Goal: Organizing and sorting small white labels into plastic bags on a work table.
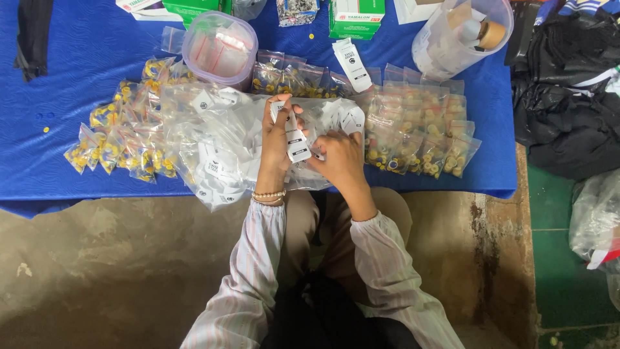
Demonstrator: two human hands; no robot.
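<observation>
Left hand (278,139) raised, fingers pinched together on a small white printed sachet (296,141) held upright above the table edge. Right hand (341,158) just beside it, fingers curled down into a heap of like white packets; closed on one or not, cannot tell. Beaded bracelet (268,196) on the left wrist, striped sleeves below both hands. Under and around the hands, a large clear plastic bag (219,139) stuffed with white sachets, lying on the blue tablecloth (77,58). To the left, a spread of small clear bags with yellow pieces (123,139); to the right, more small bags of mixed yellow and pink pieces (420,129). Further back, a round clear tub (219,48), a tipped clear jar (462,35), 1 loose white sachet (352,64), green-and-white boxes (356,16). Black bags (568,103) off the table's right end.
</observation>
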